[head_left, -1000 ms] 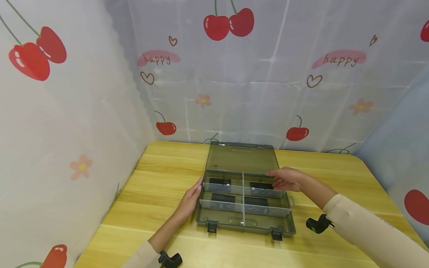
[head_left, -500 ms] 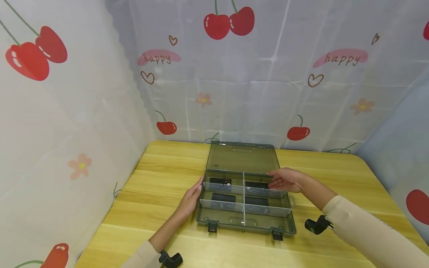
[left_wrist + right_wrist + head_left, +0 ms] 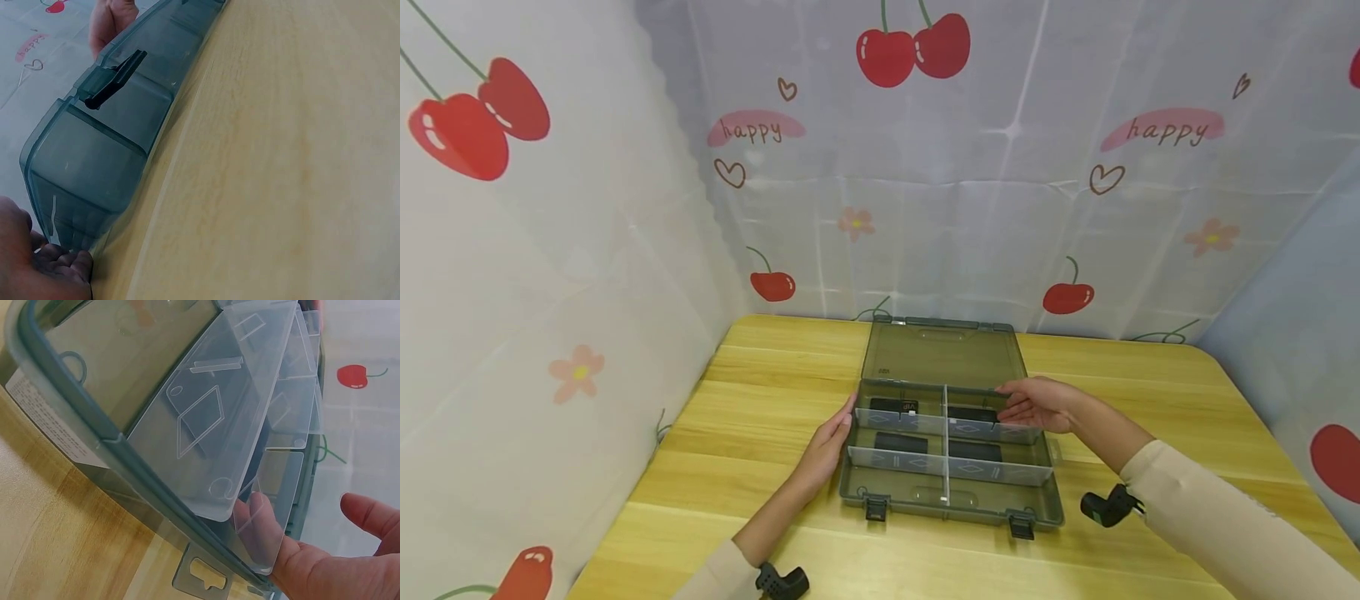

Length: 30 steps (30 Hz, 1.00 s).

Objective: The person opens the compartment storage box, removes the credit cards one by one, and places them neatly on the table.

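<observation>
A translucent dark-green divided plastic box (image 3: 891,508) lies with its lid (image 3: 943,350) folded back. My left hand (image 3: 820,457) rests along its left wall, fingers touching the side, also seen low in the left wrist view. The fingers of my right hand (image 3: 1041,403) reach into the back right compartment, against the right end of a black card (image 3: 972,414). In the right wrist view they show through a clear divider (image 3: 206,419), with the thumb raised apart. Another black card (image 3: 891,407), marked VIP, lies in the back left compartment. Black pieces (image 3: 901,442) lie in both middle compartments.
Two latches (image 3: 876,508) hang open at the box's front edge. The box stands on a wood-grain table (image 3: 760,400). Cherry-print sheets (image 3: 925,225) surround the table's back and sides.
The black card in the back right compartment has slid a little to the left, with my right fingertips following it. My left hand has stayed on the box's side.
</observation>
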Each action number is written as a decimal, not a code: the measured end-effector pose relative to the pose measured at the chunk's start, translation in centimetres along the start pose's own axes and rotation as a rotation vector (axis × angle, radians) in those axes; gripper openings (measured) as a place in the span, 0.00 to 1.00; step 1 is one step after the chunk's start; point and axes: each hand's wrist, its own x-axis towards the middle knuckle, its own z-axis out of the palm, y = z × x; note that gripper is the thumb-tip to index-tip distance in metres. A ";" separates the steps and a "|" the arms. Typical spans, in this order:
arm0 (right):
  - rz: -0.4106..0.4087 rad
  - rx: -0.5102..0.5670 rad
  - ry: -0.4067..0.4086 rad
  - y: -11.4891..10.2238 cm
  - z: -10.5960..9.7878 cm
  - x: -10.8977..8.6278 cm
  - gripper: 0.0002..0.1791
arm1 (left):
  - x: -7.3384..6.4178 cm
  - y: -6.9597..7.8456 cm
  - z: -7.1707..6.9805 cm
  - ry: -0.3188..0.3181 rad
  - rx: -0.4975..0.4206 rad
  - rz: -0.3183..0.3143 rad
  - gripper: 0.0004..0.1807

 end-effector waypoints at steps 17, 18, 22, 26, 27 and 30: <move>-0.042 0.009 -0.045 0.6 -0.2 0.2 0.33 | 0.0 0.6 -0.2 0.001 0.005 -0.006 0.28; -0.045 0.010 -0.049 0.6 -0.3 0.3 0.33 | 0.0 0.6 -0.2 0.002 0.008 -0.009 0.29; -0.055 0.010 -0.058 0.6 -0.5 0.5 0.33 | 0.0 0.6 -0.2 0.007 0.012 -0.013 0.28; -0.053 0.019 -0.050 0.6 -0.4 0.5 0.33 | -0.1 0.6 -0.1 0.010 0.006 -0.019 0.28; -0.051 0.022 -0.046 0.6 -0.4 0.5 0.33 | -0.1 0.6 -0.1 0.012 0.006 -0.018 0.28; -0.046 0.036 -0.041 0.6 -0.2 0.4 0.33 | -0.1 0.3 -0.1 0.012 0.004 -0.017 0.28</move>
